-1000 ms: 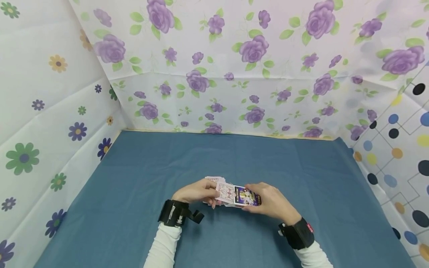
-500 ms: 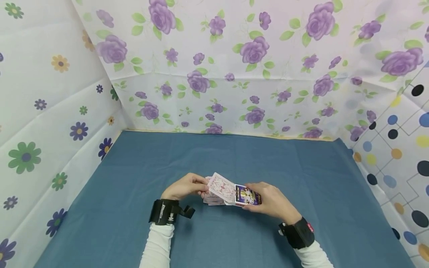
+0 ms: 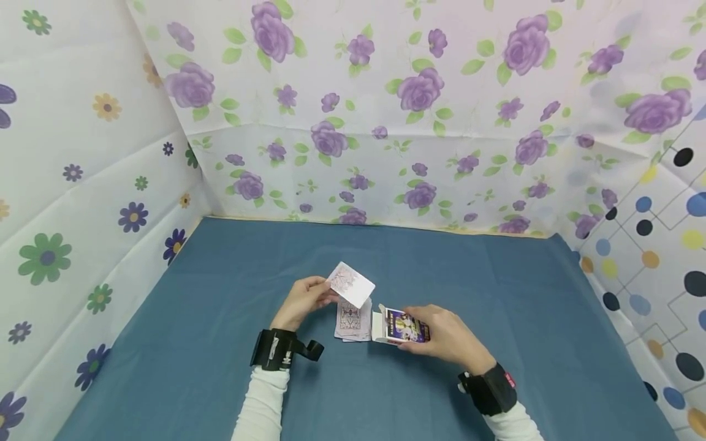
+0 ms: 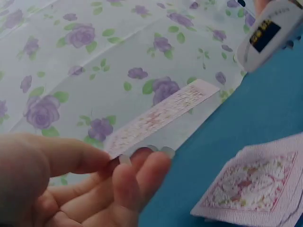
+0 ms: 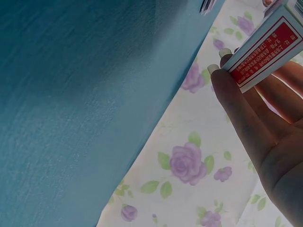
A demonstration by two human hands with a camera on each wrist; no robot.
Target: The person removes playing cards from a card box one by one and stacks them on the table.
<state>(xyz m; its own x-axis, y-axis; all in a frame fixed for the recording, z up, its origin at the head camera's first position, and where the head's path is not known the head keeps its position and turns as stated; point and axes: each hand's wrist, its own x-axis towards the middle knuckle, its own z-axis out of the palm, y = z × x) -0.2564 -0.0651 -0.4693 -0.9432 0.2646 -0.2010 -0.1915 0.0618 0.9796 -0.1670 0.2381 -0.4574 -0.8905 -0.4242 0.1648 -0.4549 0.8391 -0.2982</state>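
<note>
A playing card point(image 3: 353, 285) with a red patterned back is pinched at its left end by the left hand point(image 3: 302, 302), raised above the table. In the left wrist view thumb and fingers meet at the near end of this card point(image 4: 161, 116), which is seen nearly edge-on. Just below it a loose stack of playing cards point(image 3: 352, 323) lies back up on the cloth. To the right, the right hand point(image 3: 449, 334) grips a card box point(image 3: 407, 326) from its far end. The white flap of the box stands open toward the stack. How many cards the box contains is hidden.
A blue cloth point(image 3: 265, 257) covers the table. Behind it hangs a sheet with purple roses point(image 3: 419, 89). Flowered sheeting point(image 3: 46, 257) stands at the left and dotted sheeting point(image 3: 645, 269) at the right. Black straps point(image 3: 278, 349) circle both wrists.
The left hand has drawn the card out from the box, up and leftward over the stack, turning it. The box's open flap now shows. The right hand has kept its place.
</note>
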